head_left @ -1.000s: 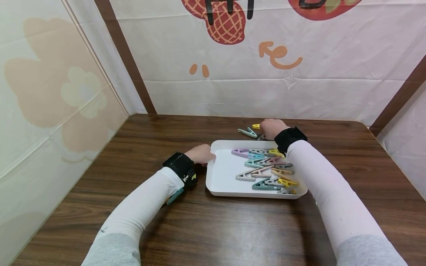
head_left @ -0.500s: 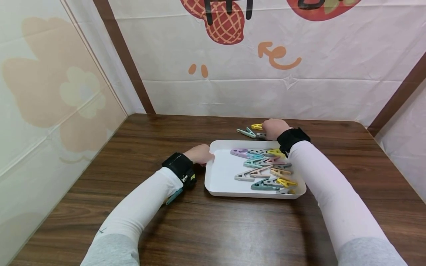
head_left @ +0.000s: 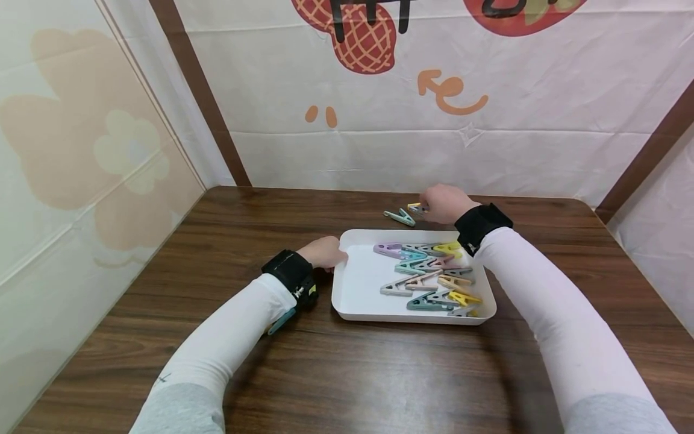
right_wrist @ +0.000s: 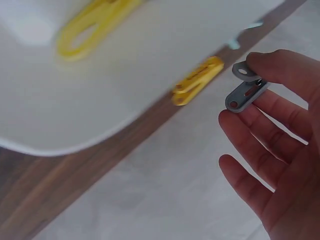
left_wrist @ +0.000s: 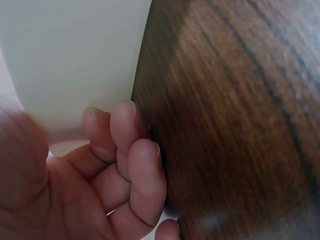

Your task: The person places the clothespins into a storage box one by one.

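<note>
My right hand [head_left: 446, 204] is above the table behind the tray and pinches a grey clothespin [right_wrist: 244, 100] between thumb and fingers. Just beyond it, a yellow clothespin [right_wrist: 197, 81] lies near the table's far edge, partly covered in the head view. A mint-green clothespin [head_left: 399, 217] lies to its left. With curled fingers, my left hand [head_left: 323, 252] holds the left rim of a white tray [head_left: 355, 301]; in the left wrist view its fingertips [left_wrist: 146, 152] press the tray's outer side. Several clothespins [head_left: 425, 282] in mixed colours lie across the tray's middle and right.
The brown wooden table [head_left: 303, 374] ends at a white printed curtain [head_left: 379, 154] close behind the right hand. Another curtain [head_left: 70, 241] borders the left side. The tray's rim stands between the right forearm and the tabletop.
My right hand has risen slightly from the tabletop, lifting the grey clothespin away from beside the mint-green one. The left hand has stayed at the tray's rim.
</note>
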The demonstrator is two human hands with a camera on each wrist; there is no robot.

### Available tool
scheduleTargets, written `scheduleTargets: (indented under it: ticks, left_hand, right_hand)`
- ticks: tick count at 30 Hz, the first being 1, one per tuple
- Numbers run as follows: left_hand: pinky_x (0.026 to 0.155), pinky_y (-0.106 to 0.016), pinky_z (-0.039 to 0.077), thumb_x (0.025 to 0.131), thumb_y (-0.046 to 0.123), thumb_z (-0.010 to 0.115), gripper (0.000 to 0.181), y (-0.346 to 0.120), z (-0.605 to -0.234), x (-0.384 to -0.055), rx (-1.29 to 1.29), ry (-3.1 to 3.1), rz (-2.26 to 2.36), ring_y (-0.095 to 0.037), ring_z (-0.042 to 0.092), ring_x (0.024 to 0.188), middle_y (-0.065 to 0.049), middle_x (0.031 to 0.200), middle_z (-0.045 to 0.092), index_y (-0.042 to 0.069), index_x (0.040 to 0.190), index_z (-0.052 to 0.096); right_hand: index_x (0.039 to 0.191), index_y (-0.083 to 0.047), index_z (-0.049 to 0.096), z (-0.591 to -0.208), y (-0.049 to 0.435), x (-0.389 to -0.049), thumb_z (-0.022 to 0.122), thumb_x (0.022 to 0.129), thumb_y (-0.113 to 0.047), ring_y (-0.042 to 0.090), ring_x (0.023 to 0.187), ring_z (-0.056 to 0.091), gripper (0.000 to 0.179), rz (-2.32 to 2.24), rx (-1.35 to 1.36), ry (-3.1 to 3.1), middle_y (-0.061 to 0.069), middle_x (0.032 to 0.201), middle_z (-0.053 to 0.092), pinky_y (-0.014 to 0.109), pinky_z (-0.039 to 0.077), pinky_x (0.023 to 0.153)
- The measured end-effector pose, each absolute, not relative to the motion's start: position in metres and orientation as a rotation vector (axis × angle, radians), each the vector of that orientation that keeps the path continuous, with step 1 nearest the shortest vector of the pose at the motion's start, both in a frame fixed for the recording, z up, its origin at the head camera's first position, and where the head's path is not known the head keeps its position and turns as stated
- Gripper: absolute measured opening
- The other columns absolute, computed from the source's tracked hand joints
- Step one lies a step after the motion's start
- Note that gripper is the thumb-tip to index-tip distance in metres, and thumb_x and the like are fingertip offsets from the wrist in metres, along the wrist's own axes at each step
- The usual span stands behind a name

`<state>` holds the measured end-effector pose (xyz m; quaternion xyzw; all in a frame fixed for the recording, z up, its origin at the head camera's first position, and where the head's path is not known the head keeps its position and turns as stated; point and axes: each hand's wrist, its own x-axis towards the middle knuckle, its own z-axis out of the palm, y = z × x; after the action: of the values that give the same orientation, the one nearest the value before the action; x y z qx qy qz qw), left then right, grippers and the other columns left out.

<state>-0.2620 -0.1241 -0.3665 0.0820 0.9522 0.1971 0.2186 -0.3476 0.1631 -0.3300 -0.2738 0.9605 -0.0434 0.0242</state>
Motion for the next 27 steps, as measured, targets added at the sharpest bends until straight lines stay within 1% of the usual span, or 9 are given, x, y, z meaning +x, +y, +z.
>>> scheduleTargets:
  ticks: [2,6,9,15,17,23,27]
  left_hand:
    - [0.060,-0.027,0.042,0.094,0.016,0.050,0.023,-0.124,-0.366,-0.262,0.222,2.631,0.550,-0.019,0.056,0.063,-0.008,0.070,0.061,-0.001,0.095,0.065]
    - [0.059,-0.027,0.042,0.094,0.016,0.050,0.023,-0.125,-0.366,-0.262,0.215,2.624,0.562,-0.019,0.056,0.064,-0.009,0.071,0.061,-0.002,0.096,0.064]
    - [0.057,-0.027,0.042,0.093,0.015,0.050,0.023,-0.125,-0.368,-0.263,0.233,2.633,0.562,-0.018,0.056,0.061,-0.008,0.069,0.061,-0.002,0.093,0.064]
    - [0.055,-0.026,0.041,0.093,0.014,0.049,0.022,-0.124,-0.369,-0.265,0.256,2.648,0.547,-0.017,0.054,0.057,-0.007,0.065,0.060,-0.002,0.087,0.063]
    - [0.055,-0.026,0.040,0.093,0.014,0.049,0.022,-0.124,-0.368,-0.265,0.253,2.646,0.542,-0.017,0.053,0.057,-0.007,0.064,0.059,-0.001,0.085,0.063]
    - [0.054,-0.026,0.038,0.092,0.013,0.049,0.021,-0.124,-0.366,-0.265,0.240,2.629,0.543,-0.017,0.053,0.057,-0.005,0.062,0.057,0.001,0.083,0.063]
    - [0.054,-0.026,0.039,0.092,0.014,0.049,0.021,-0.124,-0.365,-0.264,0.231,2.624,0.540,-0.017,0.053,0.057,-0.005,0.063,0.058,0.001,0.085,0.063]
  right_hand:
    - [0.093,-0.005,0.068,-0.324,0.158,-0.343,0.071,0.086,-0.016,0.023,0.074,0.056,0.014,-0.143,-0.882,2.968,0.007,0.085,0.065,0.041,0.047,0.071]
    - [0.096,-0.006,0.068,-0.311,0.148,-0.330,0.071,0.086,-0.017,0.022,0.077,0.058,0.016,-0.150,-0.982,2.967,0.007,0.089,0.067,0.041,0.048,0.073]
    - [0.101,-0.005,0.068,-0.303,0.141,-0.321,0.070,0.087,-0.016,0.022,0.081,0.060,0.018,-0.138,-1.070,2.960,0.008,0.096,0.067,0.041,0.050,0.077]
    - [0.100,-0.008,0.066,-0.294,0.124,-0.301,0.071,0.086,-0.017,0.021,0.076,0.059,0.017,-0.077,-1.169,2.917,0.006,0.093,0.065,0.037,0.051,0.072]
    - [0.100,-0.008,0.066,-0.293,0.119,-0.295,0.072,0.086,-0.017,0.020,0.076,0.058,0.018,-0.072,-1.194,2.896,0.006,0.093,0.064,0.036,0.051,0.072]
    - [0.102,-0.009,0.067,-0.298,0.102,-0.276,0.073,0.086,-0.019,0.019,0.081,0.057,0.020,-0.062,-1.255,2.794,0.005,0.095,0.064,0.035,0.050,0.078]
    - [0.097,-0.009,0.065,-0.307,0.091,-0.266,0.073,0.087,-0.020,0.018,0.077,0.055,0.017,-0.004,-1.329,2.717,0.003,0.092,0.062,0.033,0.049,0.074]
